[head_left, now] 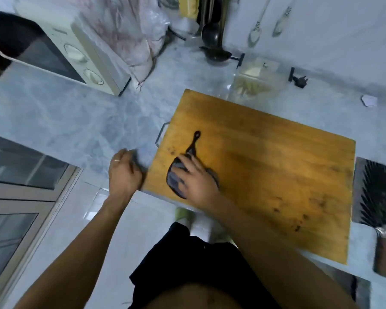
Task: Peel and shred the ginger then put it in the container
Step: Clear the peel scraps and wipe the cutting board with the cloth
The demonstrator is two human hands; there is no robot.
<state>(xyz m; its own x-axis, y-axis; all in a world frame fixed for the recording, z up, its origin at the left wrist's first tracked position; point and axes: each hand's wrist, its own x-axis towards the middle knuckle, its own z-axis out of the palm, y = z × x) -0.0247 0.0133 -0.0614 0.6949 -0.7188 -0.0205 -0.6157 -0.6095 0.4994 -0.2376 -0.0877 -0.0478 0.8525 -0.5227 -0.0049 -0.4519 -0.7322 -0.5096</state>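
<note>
Left hand (pixel 124 172) curled at cutting board (pixel 265 175) edge, contents unclear | right hand (pixel 196 181) flat on dark skillet-shaped mark (pixel 187 166) | risk: board slides, cleaver (pixel 376 210) at right edge falls | container (pixel 254 83) holds shreds

Your clear plastic container (pixel 253 85) sits on the worktop just beyond the board's far edge, holding pale yellow shredded ginger strips (pixel 247 86).

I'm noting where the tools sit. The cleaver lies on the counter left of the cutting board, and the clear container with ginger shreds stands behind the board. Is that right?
Not quite. The head view shows the cleaver on the counter to the right of the cutting board, not the left. The clear container with pale shreds does stand behind the board.
</note>
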